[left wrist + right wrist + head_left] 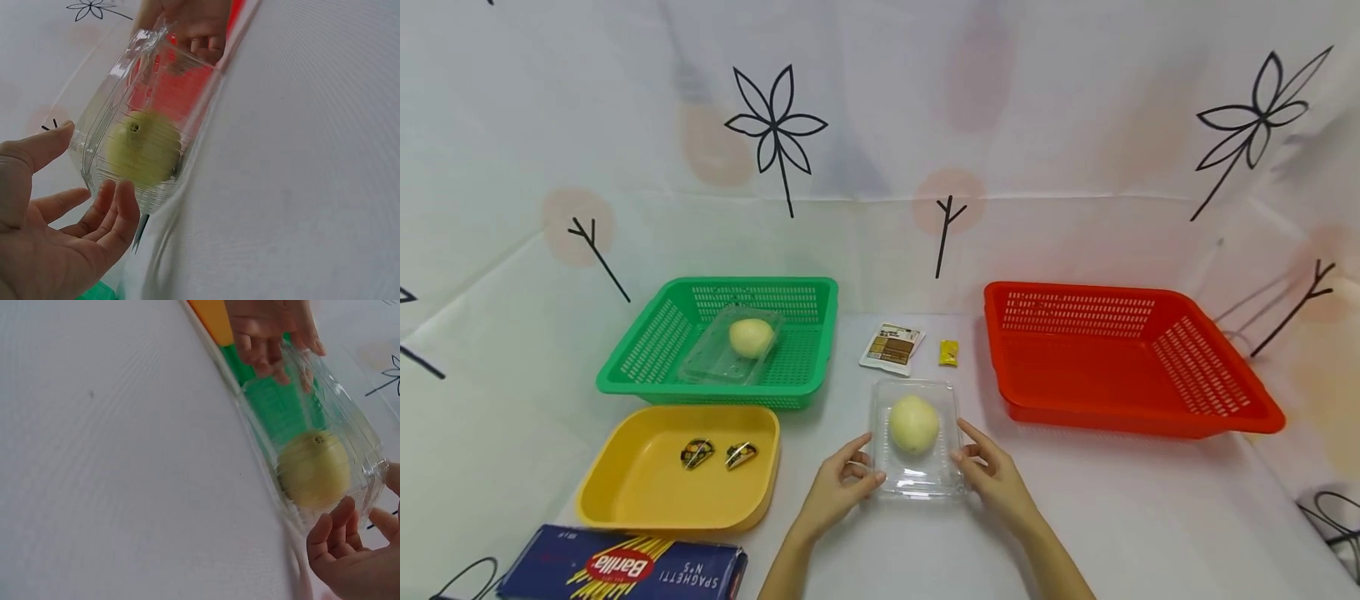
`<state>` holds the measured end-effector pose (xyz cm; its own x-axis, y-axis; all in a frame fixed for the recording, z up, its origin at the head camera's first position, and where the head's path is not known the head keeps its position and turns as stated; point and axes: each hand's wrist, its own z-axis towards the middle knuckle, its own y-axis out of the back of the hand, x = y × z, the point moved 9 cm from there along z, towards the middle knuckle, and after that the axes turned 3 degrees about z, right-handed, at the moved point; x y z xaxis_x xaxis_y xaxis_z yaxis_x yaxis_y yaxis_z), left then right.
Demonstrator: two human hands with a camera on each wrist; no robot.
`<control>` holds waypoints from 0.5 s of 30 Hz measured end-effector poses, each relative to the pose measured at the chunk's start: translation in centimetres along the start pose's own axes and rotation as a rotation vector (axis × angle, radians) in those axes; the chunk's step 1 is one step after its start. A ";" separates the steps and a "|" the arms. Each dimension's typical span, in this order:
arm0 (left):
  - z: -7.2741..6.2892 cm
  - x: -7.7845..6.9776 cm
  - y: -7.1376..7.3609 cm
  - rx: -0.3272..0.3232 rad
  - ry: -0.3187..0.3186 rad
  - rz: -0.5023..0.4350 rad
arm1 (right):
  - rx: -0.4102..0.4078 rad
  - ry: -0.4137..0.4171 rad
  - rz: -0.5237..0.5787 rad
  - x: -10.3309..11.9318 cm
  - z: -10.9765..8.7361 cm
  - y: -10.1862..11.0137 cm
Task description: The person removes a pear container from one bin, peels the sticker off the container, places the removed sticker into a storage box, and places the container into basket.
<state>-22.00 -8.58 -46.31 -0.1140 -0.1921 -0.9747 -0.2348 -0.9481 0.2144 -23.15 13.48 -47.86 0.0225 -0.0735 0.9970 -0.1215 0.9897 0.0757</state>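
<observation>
A clear plastic clamshell box (917,479) stands on the white table with a round, pale yellow-green fruit (913,425) inside. My left hand (841,483) holds its left side, thumb near the front corner. On the opposite side, my right hand (996,477) grips the box at its edge. The left wrist view shows the thumb of the left hand (69,219) at the rim and curled fingers against the lower wall. From the right wrist view, the right hand (359,550) has bent fingertips by the wall near the fruit (315,469).
A green basket (625,379) at back left contains another clear box (707,354) with a fruit. The yellow tray (647,492) bears two small wrapped pieces (697,452). Nearby lie a blue spaghetti box (550,558), a brown-white packet (891,348), a yellow sachet (948,352) and a red basket (1075,412).
</observation>
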 end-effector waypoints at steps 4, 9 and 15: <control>-0.1 -0.1 0.2 -0.046 -0.029 0.032 | -0.019 0.053 -0.020 0.6 -0.6 -0.2; -0.1 -0.1 -0.4 -0.011 -0.056 -0.007 | 0.036 0.114 -0.009 1.2 -1.1 -0.8; -0.3 0.1 -1.1 0.013 -0.062 0.006 | 0.057 0.098 0.012 1.0 -1.3 -1.0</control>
<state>-21.47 -7.63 -46.69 -0.1744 -0.1811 -0.9679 -0.2463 -0.9437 0.2209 -21.71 12.53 -46.95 0.1178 -0.0467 0.9919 -0.1781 0.9817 0.0674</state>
